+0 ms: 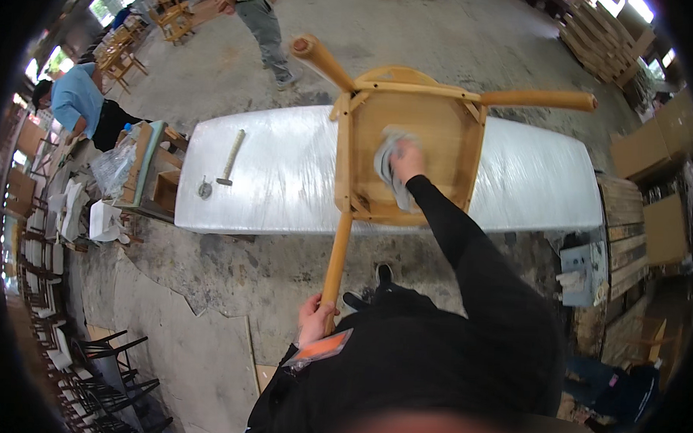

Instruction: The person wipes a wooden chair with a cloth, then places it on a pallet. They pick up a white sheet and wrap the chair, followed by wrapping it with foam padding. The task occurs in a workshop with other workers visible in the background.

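A light wooden chair (452,148) rests upside down on a long table (287,165) wrapped in clear plastic, the underside of its seat turned up. Three of its legs show; the fourth is not visible, and my right arm covers that near right side. My right hand (408,159) presses a grey cloth (386,164) against the middle of the seat's underside, fingers closed on it. Close to my body, my left hand (312,320) is wrapped round the near left chair leg (335,266).
A hammer (232,157) and a small round metal-looking object (205,188) lie on the table's left part. One person (262,23) stands beyond the table; another (79,104) bends at the far left. Dark chairs (120,361) stand lower left, cardboard boxes (654,147) at right.
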A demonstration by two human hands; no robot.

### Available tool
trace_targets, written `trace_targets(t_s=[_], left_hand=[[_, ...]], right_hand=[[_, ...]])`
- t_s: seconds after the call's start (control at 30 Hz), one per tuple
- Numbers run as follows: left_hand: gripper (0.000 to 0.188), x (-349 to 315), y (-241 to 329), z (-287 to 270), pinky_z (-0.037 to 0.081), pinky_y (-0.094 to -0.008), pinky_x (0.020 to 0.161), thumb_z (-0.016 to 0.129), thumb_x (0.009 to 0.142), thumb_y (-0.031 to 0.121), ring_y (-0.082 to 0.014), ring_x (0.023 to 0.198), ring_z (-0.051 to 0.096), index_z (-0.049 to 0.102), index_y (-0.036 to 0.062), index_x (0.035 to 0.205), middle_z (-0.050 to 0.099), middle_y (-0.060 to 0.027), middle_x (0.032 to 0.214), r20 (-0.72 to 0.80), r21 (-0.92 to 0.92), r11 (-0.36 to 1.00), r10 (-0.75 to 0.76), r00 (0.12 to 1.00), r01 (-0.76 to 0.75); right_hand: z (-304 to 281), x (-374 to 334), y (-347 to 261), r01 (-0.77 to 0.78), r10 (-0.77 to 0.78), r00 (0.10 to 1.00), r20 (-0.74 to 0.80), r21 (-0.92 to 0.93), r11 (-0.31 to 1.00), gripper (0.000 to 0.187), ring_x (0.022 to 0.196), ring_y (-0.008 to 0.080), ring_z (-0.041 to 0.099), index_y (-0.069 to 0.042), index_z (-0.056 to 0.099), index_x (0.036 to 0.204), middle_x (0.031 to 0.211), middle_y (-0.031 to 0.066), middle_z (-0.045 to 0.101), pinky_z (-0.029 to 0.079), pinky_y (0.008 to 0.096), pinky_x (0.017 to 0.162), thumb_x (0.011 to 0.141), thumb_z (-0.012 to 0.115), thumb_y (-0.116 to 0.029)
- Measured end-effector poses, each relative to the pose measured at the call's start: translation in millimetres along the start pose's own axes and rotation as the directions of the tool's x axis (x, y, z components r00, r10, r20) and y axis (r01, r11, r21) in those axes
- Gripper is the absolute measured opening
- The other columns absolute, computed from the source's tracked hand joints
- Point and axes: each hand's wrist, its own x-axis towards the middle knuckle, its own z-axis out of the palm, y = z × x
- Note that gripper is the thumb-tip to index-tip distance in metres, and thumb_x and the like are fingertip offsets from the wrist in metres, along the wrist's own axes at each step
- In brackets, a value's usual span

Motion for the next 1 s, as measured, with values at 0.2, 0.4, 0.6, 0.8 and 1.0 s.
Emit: trace_targets(t_s=[0.2, 0.4, 0.6, 0.8, 1.0], left_hand=[[0.044, -7, 12, 4, 0.045, -0.0287, 0.059, 0.060, 0.090, 0.020, -0.0153, 0.069, 0.058, 0.053, -0.0020, 0.128, 0.064, -0.0095, 0.088, -0.022, 0.050, 0.998, -0.049, 0.999, 0.050], [0.045, -4, 10, -1, 0.048, -0.0300, 0.059, 0.062, 0.090, 0.021, -0.0159, 0.067, 0.060, 0.053, -0.0016, 0.127, 0.066, -0.0113, 0.089, -0.003, 0.114, 0.993, -0.039, 0.999, 0.039], [0.045, 11, -8, -5, 0.050, -0.0323, 0.070, 0.064, 0.088, 0.016, -0.0172, 0.078, 0.064, 0.053, -0.0032, 0.127, 0.065, -0.0119, 0.091, -0.007, 0.078, 0.997, -0.015, 1.000, 0.016], [0.040, 15, -13, -6, 0.049, -0.0315, 0.066, 0.065, 0.087, 0.013, -0.0157, 0.074, 0.063, 0.055, -0.0028, 0.123, 0.064, -0.0085, 0.088, -0.011, 0.098, 0.993, 0.072, 0.997, -0.070], [0.051, 3, 1, 2, 0.044, -0.0293, 0.041, 0.062, 0.089, 0.021, -0.0134, 0.058, 0.057, 0.048, 0.0006, 0.134, 0.061, -0.0091, 0.085, 0.010, 0.047, 0.992, -0.117, 0.993, 0.116]], right_hand=[[39, 67, -89, -0.202, 0.130, 0.964, -0.231, -0.324, 0.924, 0.034, 0.113, 0.0412, 0.045, 0.000, 0.065, 0.107, 0.129, 0.0185, 0.051, 0.040, 0.0473, 0.100, 0.082, 0.060, -0.021], [32, -43, -47, 0.494, -0.225, 0.822, 0.523, -0.458, 0.739, 0.023, 0.111, 0.0328, 0.049, -0.005, 0.071, 0.095, 0.118, 0.0086, 0.056, 0.047, 0.0421, 0.096, 0.077, 0.061, -0.017], [-29, 12, -5, 0.156, -0.098, 0.985, 0.145, -0.473, 0.867, 0.034, 0.113, 0.0349, 0.052, -0.011, 0.064, 0.114, 0.122, 0.0063, 0.060, 0.050, 0.0458, 0.091, 0.080, 0.060, -0.012], [19, 27, -39, 0.205, -0.282, 0.951, -0.126, -0.424, 0.882, 0.027, 0.109, 0.0370, 0.048, -0.011, 0.066, 0.107, 0.128, 0.0077, 0.055, 0.047, 0.0444, 0.091, 0.081, 0.061, -0.016], [76, -98, -12, 0.441, -0.169, 0.847, 0.504, -0.489, 0.753, 0.024, 0.106, 0.0369, 0.051, -0.006, 0.069, 0.097, 0.116, 0.0115, 0.059, 0.045, 0.0443, 0.093, 0.077, 0.061, -0.017]])
